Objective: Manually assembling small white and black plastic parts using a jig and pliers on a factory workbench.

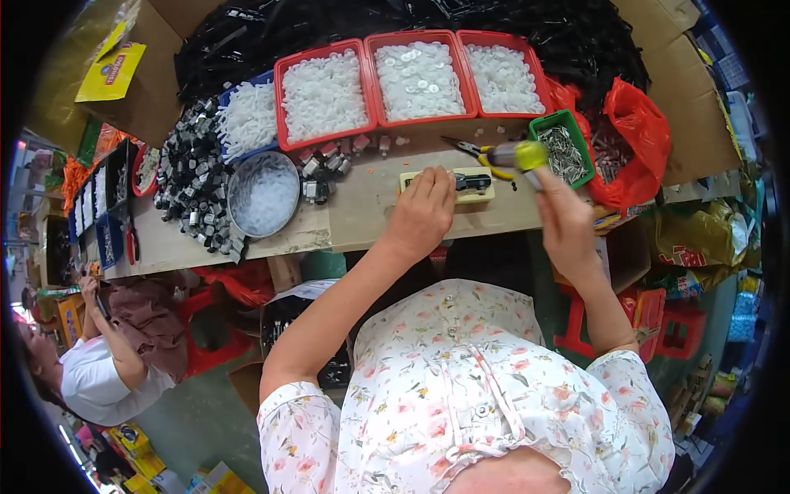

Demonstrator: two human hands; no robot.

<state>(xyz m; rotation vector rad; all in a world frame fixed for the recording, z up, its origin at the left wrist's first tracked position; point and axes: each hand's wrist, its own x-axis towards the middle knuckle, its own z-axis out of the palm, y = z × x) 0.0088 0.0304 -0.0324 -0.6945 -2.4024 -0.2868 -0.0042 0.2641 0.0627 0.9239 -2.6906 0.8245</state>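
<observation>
My left hand (pixel 425 207) is closed over the left end of a cream-coloured block (pixel 473 196) on the table, its fingertips hiding that end. A black part with some metal (pixel 469 182) lies in the top of the block, beside those fingers. Slightly blurred, my right hand (pixel 564 210) grips a small mallet (pixel 529 155) with a yellow end and a darker end, raised to the right of the block. Behind the mallet lie pliers (pixel 487 158) with yellow handles, partly covered by it.
Red trays (pixel 325 136) of white plastic pieces stand along the back, before heaped black parts (pixel 395 20). A green tray (pixel 589 169) of metal pins and a red bag (pixel 638 140) sit at right. Left are a round bowl (pixel 298 202) and piled black-and-silver parts (pixel 197 177). Another person (pixel 115 362) sits further left.
</observation>
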